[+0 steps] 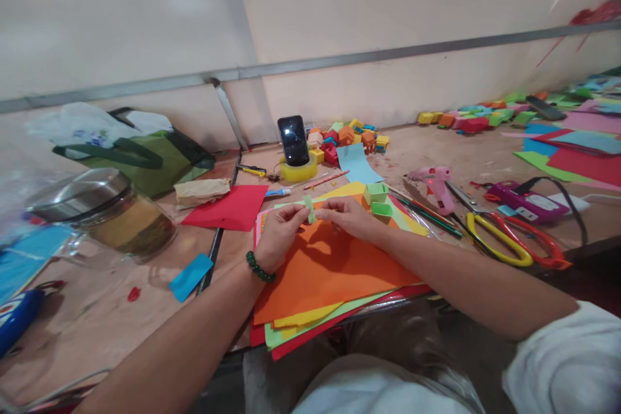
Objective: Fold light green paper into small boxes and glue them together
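Between my two hands is a small strip of light green paper (309, 208), held over a stack of coloured sheets with an orange sheet (334, 265) on top. My left hand (284, 229), with a green bead bracelet (259, 267) at the wrist, pinches the strip from the left. Fingers of my right hand (352, 217) are closed at its right edge. Just beyond my right hand stand two small light green paper boxes (376, 193), one behind the other. The exact fold of the strip is too small to tell.
A phone (294, 141) leans upright in a yellow tape roll (298, 170), beside many small paper cubes (346, 136). To the right lie a pink glue gun (436, 187) and large scissors (499, 239). A glass jar (129, 220) and green bag (160, 155) stand left.
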